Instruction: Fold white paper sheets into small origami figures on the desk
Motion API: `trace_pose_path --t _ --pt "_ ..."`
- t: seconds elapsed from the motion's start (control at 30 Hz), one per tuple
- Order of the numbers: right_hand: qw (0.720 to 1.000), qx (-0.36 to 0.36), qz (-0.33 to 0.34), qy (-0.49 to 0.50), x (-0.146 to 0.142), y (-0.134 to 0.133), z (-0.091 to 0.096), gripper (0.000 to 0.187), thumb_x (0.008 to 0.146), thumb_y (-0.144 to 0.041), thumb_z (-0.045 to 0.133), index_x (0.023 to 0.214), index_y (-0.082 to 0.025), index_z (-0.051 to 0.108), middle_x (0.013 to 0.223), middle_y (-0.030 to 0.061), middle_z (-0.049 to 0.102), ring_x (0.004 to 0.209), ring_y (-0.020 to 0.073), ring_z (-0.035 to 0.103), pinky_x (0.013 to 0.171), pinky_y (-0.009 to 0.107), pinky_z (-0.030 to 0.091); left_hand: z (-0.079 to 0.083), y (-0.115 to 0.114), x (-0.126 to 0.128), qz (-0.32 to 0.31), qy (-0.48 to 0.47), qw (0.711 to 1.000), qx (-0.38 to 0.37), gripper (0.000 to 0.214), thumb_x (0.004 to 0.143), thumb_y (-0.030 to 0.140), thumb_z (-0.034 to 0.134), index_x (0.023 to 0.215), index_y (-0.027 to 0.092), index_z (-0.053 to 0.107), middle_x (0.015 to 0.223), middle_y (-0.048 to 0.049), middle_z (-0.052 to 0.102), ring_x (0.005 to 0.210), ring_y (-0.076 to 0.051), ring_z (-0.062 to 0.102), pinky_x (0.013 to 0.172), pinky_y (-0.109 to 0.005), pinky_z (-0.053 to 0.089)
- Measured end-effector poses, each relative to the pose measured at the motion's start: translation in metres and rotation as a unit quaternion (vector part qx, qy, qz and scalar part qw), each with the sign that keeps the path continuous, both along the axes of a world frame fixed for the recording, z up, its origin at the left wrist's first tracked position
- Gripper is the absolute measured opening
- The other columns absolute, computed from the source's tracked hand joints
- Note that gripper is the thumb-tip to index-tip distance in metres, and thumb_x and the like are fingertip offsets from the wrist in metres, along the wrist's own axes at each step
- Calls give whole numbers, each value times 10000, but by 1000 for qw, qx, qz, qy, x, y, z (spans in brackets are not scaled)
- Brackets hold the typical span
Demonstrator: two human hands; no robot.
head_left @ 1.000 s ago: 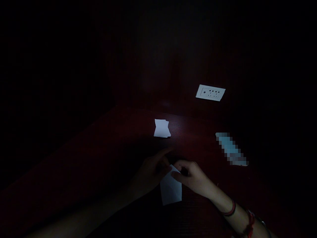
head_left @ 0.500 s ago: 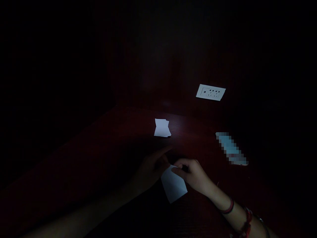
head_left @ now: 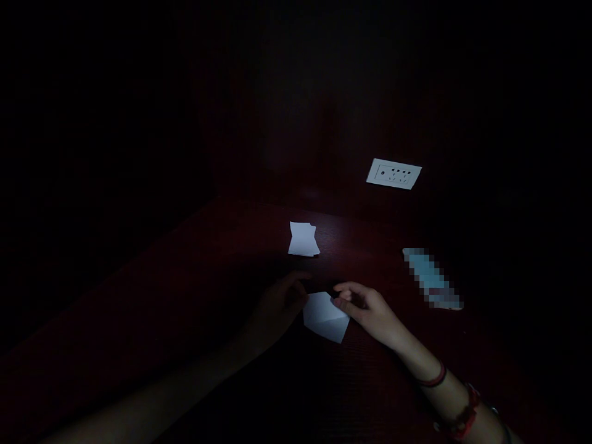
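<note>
A small white piece of paper [head_left: 326, 317] with a crease across it lies low in front of me, between my two hands. My right hand [head_left: 365, 308] pinches its right edge, thumb on top and fingers behind. In deep shadow, my left hand [head_left: 284, 302] has its thumb at the paper's left corner, while its index finger reaches out over the table. The left fingers under the paper are hard to make out. Farther off, a little stack of white creased papers [head_left: 303, 239] rests on the dark red table.
To the right lies a phone [head_left: 432, 280] with a blurred-out screen. A white wall socket [head_left: 394, 174] is set in the dark panel behind the table [head_left: 222, 240]. Bracelets [head_left: 467, 413] circle my right forearm. Most of the surroundings are too dark to see.
The paper has turned and moved up, away from me, and its crease now shows clearly. My right hand has slid slightly right along its edge, so the hands are farther apart.
</note>
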State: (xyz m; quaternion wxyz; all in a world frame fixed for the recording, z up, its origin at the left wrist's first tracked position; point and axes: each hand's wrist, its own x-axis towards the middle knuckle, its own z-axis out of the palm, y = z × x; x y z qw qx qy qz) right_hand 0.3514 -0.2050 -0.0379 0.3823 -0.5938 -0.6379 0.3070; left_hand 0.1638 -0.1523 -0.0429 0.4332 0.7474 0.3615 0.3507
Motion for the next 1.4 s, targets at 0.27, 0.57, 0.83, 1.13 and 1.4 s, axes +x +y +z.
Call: trace_pose_path --t 0.27,0.57,0.83,1.13,1.4 --pt "1000 20 -14 13 9 3 0 334 694 -193 531 1023 -173 476 673 -17 526 620 103 502 632 248 424 1 2 -1 -5 80 992 95 168 744 105 392 744 183 541 821 0 505 790 -137 489 708 -268 390" --pt "999 27 -1 47 13 21 -16 384 633 -183 587 1001 -196 478 725 -14 516 598 84 497 605 221 431 -10 -11 1 -43 168 977 124 364 748 180 449 1108 228 417 885 0 535 793 -142 502 733 -277 391" --pt "998 -17 11 57 15 14 -5 436 681 -295 559 1078 -190 413 841 22 518 671 98 524 596 220 438 -20 -1 4 -111 174 968 145 424 694 180 520 1101 238 416 1074 -17 476 972 -188 423 834 -328 334" --pt "999 -27 7 -30 13 -7 10 595 663 -247 586 1190 -216 310 680 -26 566 586 102 528 592 238 442 -18 -8 6 8 219 969 116 526 689 267 536 1169 222 324 924 -35 510 853 -217 474 714 -347 364" --pt "996 -41 -79 21 0 7 -16 582 645 -216 545 1165 -227 287 764 -18 502 424 65 489 357 180 419 -20 -10 10 19 250 947 203 247 707 293 519 925 189 467 933 -30 485 843 -211 443 722 -345 336"
